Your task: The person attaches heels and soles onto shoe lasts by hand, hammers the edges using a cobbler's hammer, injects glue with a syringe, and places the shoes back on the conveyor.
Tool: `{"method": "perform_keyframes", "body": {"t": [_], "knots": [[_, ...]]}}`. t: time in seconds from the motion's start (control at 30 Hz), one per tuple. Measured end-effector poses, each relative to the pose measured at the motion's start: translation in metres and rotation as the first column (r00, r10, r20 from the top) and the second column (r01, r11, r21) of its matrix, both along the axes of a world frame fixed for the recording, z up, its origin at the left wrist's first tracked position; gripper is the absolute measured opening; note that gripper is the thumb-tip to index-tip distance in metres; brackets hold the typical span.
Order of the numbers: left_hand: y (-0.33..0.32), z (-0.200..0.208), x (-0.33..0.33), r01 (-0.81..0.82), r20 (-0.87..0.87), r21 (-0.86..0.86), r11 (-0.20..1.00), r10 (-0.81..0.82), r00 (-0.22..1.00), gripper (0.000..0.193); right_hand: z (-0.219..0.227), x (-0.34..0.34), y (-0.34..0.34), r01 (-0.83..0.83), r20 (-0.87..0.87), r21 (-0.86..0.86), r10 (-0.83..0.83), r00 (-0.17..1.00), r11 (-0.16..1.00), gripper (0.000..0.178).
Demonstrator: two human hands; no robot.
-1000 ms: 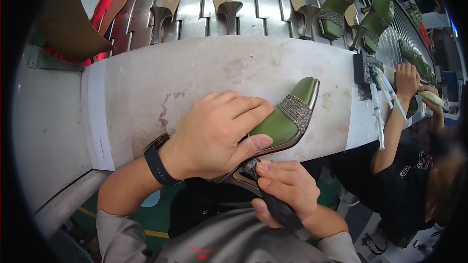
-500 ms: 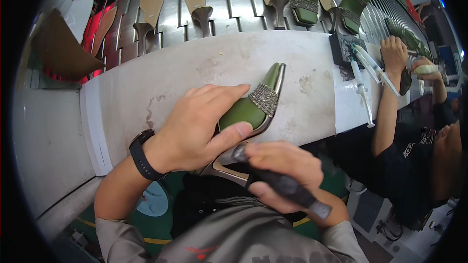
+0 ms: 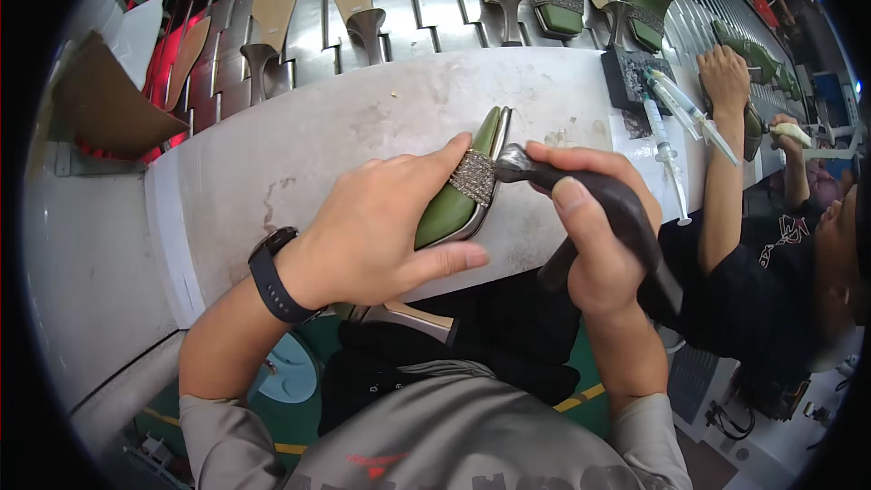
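A green high-heeled sandal (image 3: 446,219) with a glittering band (image 3: 474,177) lies on its side on the pale worktop, its pointed end away from me. My left hand (image 3: 376,218) is closed round it, the thumb along the near edge and the fingers over the upper. Its beige-faced heel (image 3: 417,318) juts past the worktop's near edge towards me. In my right hand (image 3: 603,236) is a dark hammer (image 3: 617,200), gripped with the thumb on top. Its rounded metal face (image 3: 513,163) is at the sandal's right edge, beside the band; whether they touch I cannot tell.
Beyond the worktop (image 3: 318,141), a slatted metal conveyor (image 3: 417,18) carries several tan soles with heels and green sandals. Syringes (image 3: 667,159) lie by a black block (image 3: 626,82) on the right. A co-worker's arm (image 3: 724,136) reaches in there. A brown board (image 3: 109,100) stands left.
My right hand has lifted the hammer up and away from my body, from near the heel to beside the glittering band. My left hand keeps its hold, with the sandal shifted slightly left.
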State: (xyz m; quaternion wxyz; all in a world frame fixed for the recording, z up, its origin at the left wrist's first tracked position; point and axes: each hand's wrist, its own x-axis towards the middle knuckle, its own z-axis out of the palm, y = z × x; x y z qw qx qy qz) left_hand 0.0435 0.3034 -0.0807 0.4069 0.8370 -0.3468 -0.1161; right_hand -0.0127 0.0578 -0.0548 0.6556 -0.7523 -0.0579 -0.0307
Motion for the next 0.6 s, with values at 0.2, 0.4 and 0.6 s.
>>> {"method": "perform_keyframes", "body": {"t": [0.2, 0.4, 0.6], "knots": [[0.009, -0.019, -0.001, -0.234, -0.002, -0.224, 0.946, 0.240, 0.971, 0.027, -0.014, -0.064, 0.035, -0.025, 0.426, -0.458, 0.244, 0.871, 0.889, 0.043], [0.008, -0.021, -0.002, -0.222, -0.011, -0.236, 0.946, 0.226, 0.974, 0.021, -0.044, -0.070, 0.069, 0.123, 0.527, -0.520, 0.204, 0.825, 0.845, 0.041], [0.007, -0.019, -0.005, -0.218, 0.158, -0.193, 0.957, 0.249, 0.956, 0.018, -0.006, -0.065, 0.089, 0.203, 0.479, -0.714, 0.256, 0.840, 0.670, 0.030]]}}
